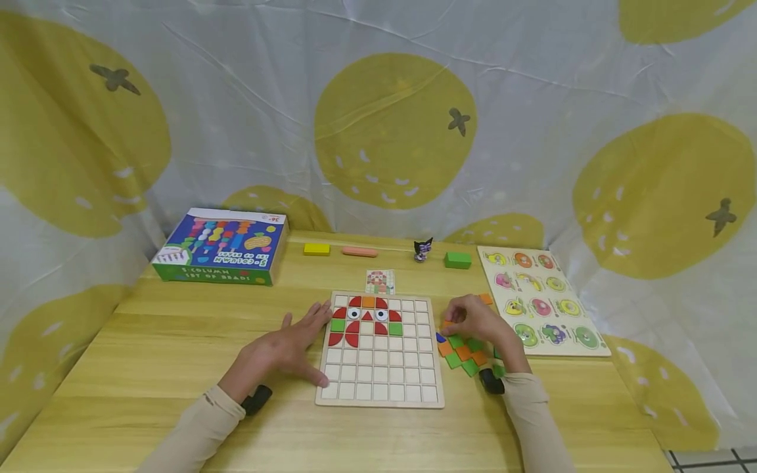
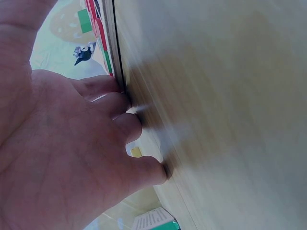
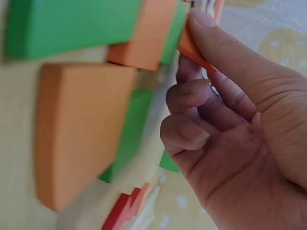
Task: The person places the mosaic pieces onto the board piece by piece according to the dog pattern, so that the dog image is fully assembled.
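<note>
A wooden grid board [image 1: 378, 374] lies on the table, with red, green, orange and eye-patterned tiles in its upper left rows. My left hand [image 1: 290, 348] rests along the board's left edge, fingers spread, thumb near the lower left corner. In the left wrist view, the fingertips of that hand [image 2: 81, 139] touch the tabletop beside the board's side. To the right of the board, my right hand [image 1: 476, 320] is over a cluster of loose green and orange tiles [image 1: 463, 353]. Between thumb and fingers the right hand [image 3: 240, 105] pinches an orange tile [image 3: 190, 45].
Behind the board lies a small pattern card [image 1: 380, 282]. Farther back are a yellow block [image 1: 317, 249], a pink stick [image 1: 359, 251], a dark figurine [image 1: 422, 251] and a green block [image 1: 458, 260]. A bead-set box [image 1: 219, 246] sits back left; a fruit puzzle board [image 1: 541, 299] lies right.
</note>
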